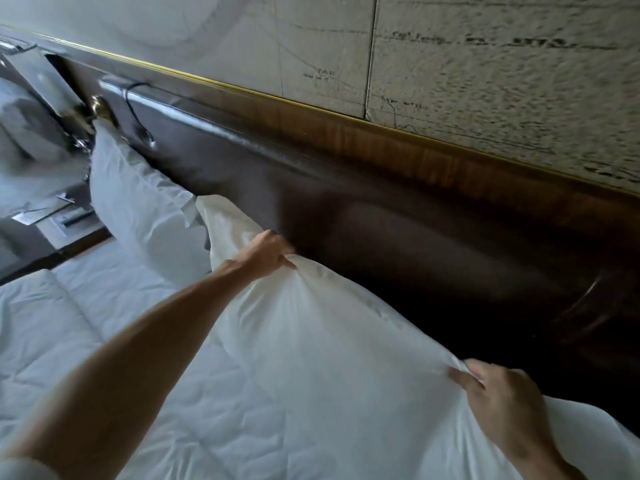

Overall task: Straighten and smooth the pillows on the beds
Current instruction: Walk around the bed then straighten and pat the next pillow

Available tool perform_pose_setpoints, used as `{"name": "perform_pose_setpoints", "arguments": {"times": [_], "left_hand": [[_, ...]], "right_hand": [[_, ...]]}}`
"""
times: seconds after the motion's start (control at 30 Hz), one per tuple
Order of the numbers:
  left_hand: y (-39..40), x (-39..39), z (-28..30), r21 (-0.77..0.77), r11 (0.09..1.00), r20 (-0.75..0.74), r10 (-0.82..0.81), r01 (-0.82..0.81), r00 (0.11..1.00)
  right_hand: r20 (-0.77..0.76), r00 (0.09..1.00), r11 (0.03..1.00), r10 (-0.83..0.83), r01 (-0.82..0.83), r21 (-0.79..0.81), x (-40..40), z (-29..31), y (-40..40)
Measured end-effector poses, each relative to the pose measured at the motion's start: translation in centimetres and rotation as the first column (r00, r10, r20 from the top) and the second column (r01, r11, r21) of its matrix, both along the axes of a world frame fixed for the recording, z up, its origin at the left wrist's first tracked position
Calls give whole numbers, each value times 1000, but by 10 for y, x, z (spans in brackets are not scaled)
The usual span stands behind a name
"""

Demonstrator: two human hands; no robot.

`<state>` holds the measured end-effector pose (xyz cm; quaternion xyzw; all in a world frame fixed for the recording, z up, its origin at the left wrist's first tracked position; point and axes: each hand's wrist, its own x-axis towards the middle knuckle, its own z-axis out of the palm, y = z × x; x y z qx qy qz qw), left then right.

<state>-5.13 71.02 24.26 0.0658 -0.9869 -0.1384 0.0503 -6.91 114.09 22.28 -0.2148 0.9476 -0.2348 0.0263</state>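
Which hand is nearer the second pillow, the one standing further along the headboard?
Left. The left hand grips the near pillow at its top edge, just short of the second pillow. The right hand pinches the same edge at the opposite end, much further away.

Pillow right end cut by frame edge; bedside clutter blurred (unidentifiable); headboard motion-smeared.

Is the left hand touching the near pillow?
Touching. The head view shows the left hand pinching the top edge of the near pillow, fabric bunched between its fingers.
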Motion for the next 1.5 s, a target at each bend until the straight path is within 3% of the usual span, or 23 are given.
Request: {"name": "perform_pose_setpoints", "arguments": {"times": [0.17,0.33,0.47,0.63,0.83,0.97,1.03,1.2,1.37,1.5], "left_hand": [[-35,-10,-2,-30,998,70,56,-54,996],[-44,-9,-62,87,981,40,172,-175,984],[-34,-8,-96,89,978,7,189,-189,982],[-35,-4,-83,18,984,98,173,-175,980],[-11,23,-53,-131,969,100,223,-209,970],[21,50,-15,-50,954,116,299,-295,947],[42,67,10,7,948,57,317,-318,947],[114,131,53,28,951,-248,306,-309,919],[203,208,66,-49,920,-386,342,-389,857],[272,266,53,-8,896,-372,409,-444,833]], "right_hand": [[51,996,997,-69,71,-31,-11,-11,-49],[157,983,994,-91,80,75,-21,-46,-66],[196,975,991,-107,90,95,-19,-75,-62],[173,982,992,-80,61,109,-16,-71,-57],[279,960,989,-25,-16,147,-23,-45,-53],[309,951,989,-5,-40,140,-21,-7,-44],[268,963,995,8,-35,96,-13,17,-39],[110,989,995,96,-99,21,32,61,-8],[-177,967,982,186,-179,53,92,75,36],[-214,938,962,272,-258,92,138,71,69]]}}
